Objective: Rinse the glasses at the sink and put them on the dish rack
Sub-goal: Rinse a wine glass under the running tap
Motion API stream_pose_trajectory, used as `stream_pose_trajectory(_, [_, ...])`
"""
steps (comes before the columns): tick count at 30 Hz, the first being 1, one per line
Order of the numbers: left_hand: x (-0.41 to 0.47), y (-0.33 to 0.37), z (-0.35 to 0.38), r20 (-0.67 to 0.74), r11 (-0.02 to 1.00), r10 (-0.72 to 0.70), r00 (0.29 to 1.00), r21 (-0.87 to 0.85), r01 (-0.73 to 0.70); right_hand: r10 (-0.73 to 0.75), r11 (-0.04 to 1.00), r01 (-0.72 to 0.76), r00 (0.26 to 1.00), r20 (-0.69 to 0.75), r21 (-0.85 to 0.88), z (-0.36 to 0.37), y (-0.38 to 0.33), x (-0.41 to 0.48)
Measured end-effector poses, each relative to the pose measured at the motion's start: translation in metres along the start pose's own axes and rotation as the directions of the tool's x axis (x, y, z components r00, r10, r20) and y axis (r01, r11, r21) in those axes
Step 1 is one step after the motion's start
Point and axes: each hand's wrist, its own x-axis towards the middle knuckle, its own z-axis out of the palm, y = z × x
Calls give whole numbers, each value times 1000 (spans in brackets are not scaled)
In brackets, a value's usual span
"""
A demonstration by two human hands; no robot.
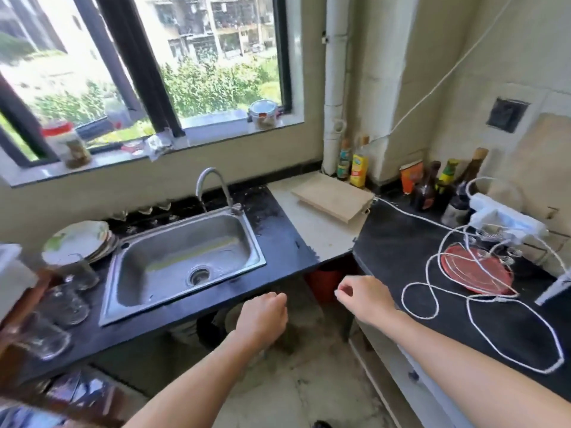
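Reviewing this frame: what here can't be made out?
Head view only.
1. Glasses left of the sink: blurred near the frame edge, count unclear.
2. Dish rack: none identifiable; the left edge cuts off the counter.
3. Bottles in the corner: labels too small to read.
4. Red object under the counter: mostly hidden by it.

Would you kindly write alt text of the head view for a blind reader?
The left hand and right hand hover empty before a steel sink whose tap runs; clear glasses stand on the counter left of it, beside stacked plates.
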Motion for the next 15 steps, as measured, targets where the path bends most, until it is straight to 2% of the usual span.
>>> stream_pose_trajectory(6, [41, -98, -12, 33, 968, -252, 967, -11, 252, -185, 982, 188, 976, 116, -17, 40, -78, 118])
stream_pose_trajectory(11, [52, -166, -22, 20, 896, -439, 898, -70, 439, -320, 942, 334, 920, 227, -25, 65, -149, 190])
stream_pose_trajectory(15, [58, -215, -26, 19, 840, -535, 845, -99, 534, -390, 910, 415, 873, 292, -24, 86, -205, 231])
